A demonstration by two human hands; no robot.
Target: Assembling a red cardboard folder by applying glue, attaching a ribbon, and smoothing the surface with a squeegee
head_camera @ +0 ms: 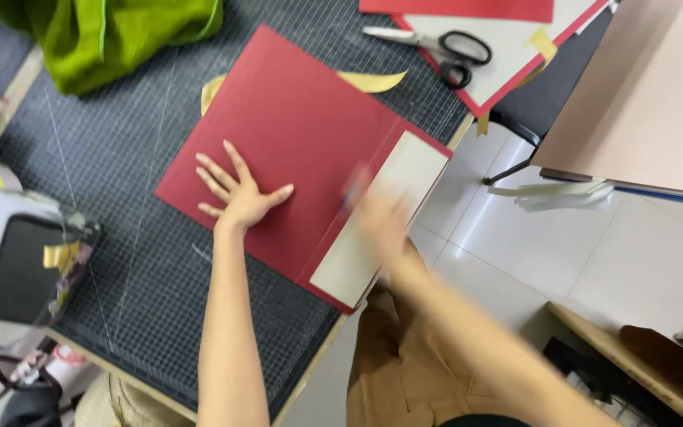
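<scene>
- Gridded cutting mat: carries the red card cover, lying flat at centre.
- Left hand: fingers spread, palm pressing the cover; grips nothing.
- Right hand: blurred over the pale lining strip; grip cannot be told, apparently smoothing.
- Next move calls for steady pressure.

A dark red card folder with a cream inner strip is lying on a dark grey grid-lined cutting mat; bright green cloth and black-handled scissors are showing nearby.
</scene>
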